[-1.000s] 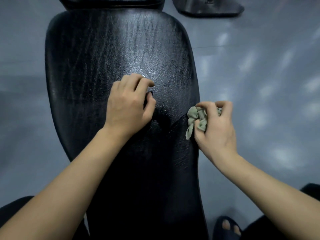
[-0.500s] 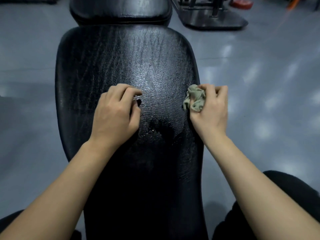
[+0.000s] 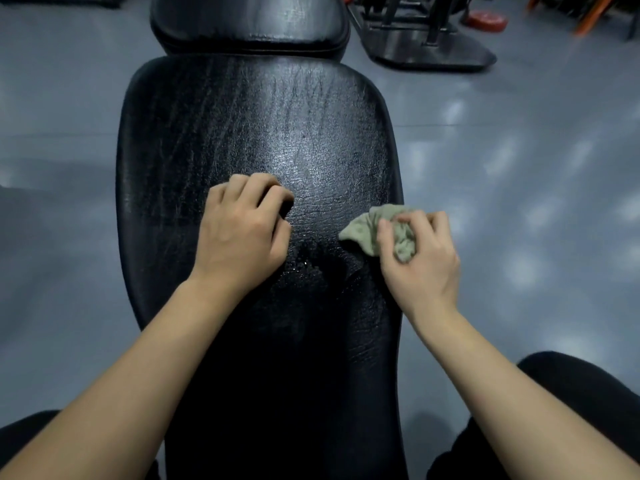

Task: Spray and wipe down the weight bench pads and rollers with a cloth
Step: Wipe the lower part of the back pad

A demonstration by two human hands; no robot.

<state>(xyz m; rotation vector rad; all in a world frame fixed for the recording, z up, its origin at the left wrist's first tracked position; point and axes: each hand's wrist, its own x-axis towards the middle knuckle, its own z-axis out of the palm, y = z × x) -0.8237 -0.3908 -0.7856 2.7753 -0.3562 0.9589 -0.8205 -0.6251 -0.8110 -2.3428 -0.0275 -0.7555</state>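
Right, both hands are down on the big black bench pad (image 3: 256,140), the long cracked vinyl one running straight away from the camera. The right hand (image 3: 420,258) sits at the pad's right edge, fingers curled tight around a bunched greenish-grey cloth (image 3: 372,230). It's a firm clench: thumb and forefinger pinch the wad from above, the other fingers wrap it, and a loose corner of fabric pokes out to the left, lying on the vinyl. The cloth touches the pad just inside that right edge.

Over to the left hand (image 3: 242,230), planted nearer the middle of the pad. The fingers are folded under into a loose fist, knuckles up, fingertips tucked against the surface. Something small and dark shows at the fingertips, though whether it is a held object or just shadow, I cannot tell. The heel of the hand looks to rest on the vinyl.

Between the two hands the pad shines wet, with tiny beads glinting just below the left thumb. Beyond the far end of this pad sits a second black pad (image 3: 249,22), close behind it. Grey floor (image 3: 519,168) lies on either side.
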